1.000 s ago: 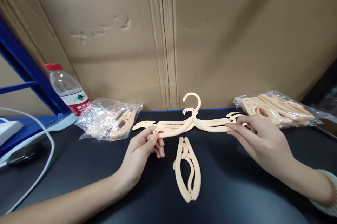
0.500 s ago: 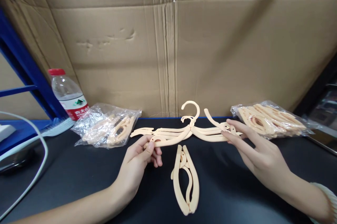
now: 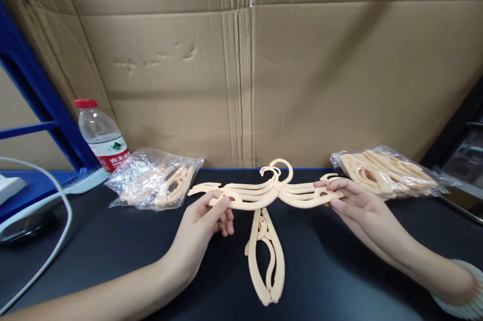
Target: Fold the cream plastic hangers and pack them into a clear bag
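Observation:
A cream-coloured folding hanger (image 3: 260, 204) is unfolded, its two arms spread and its hook pointing up. My left hand (image 3: 202, 228) is closed on the tip of its left arm, thumb on top. The right arm's tip is pinched between the thumb and fingers of my right hand (image 3: 368, 215). Just behind it lie several more unfolded hangers (image 3: 245, 191), one over another, partly hidden by the held one. Below the held hanger, on the black tabletop (image 3: 324, 270), rests a folded hanger (image 3: 279, 255) with its arms closed together.
Clear plastic bags of folded hangers lie left (image 3: 151, 182) and right (image 3: 385, 170). A red-capped bottle (image 3: 101, 135), a pale brush (image 3: 88, 183) and a white cable (image 3: 68, 225) are on the left. A cardboard wall (image 3: 169, 84) stands behind.
The hanger's right end piece, which stuck up at an angle, now lies down along the arm. My right hand's grip has shifted, with the thumb now below the tip. The hook has tilted nearer.

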Tool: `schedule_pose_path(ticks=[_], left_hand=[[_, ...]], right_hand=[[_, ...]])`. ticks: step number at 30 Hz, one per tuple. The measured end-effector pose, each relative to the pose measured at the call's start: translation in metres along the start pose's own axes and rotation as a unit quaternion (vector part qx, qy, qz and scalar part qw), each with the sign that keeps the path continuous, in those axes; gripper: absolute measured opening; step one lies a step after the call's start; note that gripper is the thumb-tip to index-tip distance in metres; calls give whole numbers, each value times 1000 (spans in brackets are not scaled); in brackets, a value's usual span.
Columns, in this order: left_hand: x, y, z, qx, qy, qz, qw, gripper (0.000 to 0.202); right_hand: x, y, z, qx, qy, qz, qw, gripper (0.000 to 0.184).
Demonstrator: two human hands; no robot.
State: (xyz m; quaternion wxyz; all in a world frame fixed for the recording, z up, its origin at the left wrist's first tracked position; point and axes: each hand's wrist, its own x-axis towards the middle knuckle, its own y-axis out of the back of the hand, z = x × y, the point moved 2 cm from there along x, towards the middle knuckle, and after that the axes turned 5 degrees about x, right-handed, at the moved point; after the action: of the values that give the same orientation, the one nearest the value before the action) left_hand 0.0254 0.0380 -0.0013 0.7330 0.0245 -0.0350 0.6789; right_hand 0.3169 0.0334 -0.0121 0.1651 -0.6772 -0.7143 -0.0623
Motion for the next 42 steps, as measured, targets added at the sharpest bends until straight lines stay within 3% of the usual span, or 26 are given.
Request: schedule_pose_path(ticks=[3,6,10,13,19,25,31,34,42], left_hand=[[-2,-4,9,4,10,-8,1000,27],[-4,-6,18,14,-3,-27,1000,29],[-6,-8,22,18,-6,-49,999,29],[-7,-10,19,14,3,-70,997,29],[-10,-13,12,-1,25,-98,995,31],[-14,-18,11,1,37,-120,992,31],[-19,-25,15,11,24,-172,985,27],[-23,-27,15,4,32,-199,980,27],[-24,-28,11,4,53,-226,973,27]], right_hand=[[2,2,4,87,-49,31,994,32],[2,3,7,126,-53,78,988,38],[2,5,11,176,-51,143,973,38],[1,3,11,182,-59,146,970,30],[-12,-18,1,85,-47,9,995,10],[-30,-33,-9,-26,-74,-153,985,23],[-44,-52,-25,-73,-73,-265,959,38],[-49,-56,-29,-97,-57,-290,950,41],[-52,-55,-33,-139,-19,-275,951,42]])
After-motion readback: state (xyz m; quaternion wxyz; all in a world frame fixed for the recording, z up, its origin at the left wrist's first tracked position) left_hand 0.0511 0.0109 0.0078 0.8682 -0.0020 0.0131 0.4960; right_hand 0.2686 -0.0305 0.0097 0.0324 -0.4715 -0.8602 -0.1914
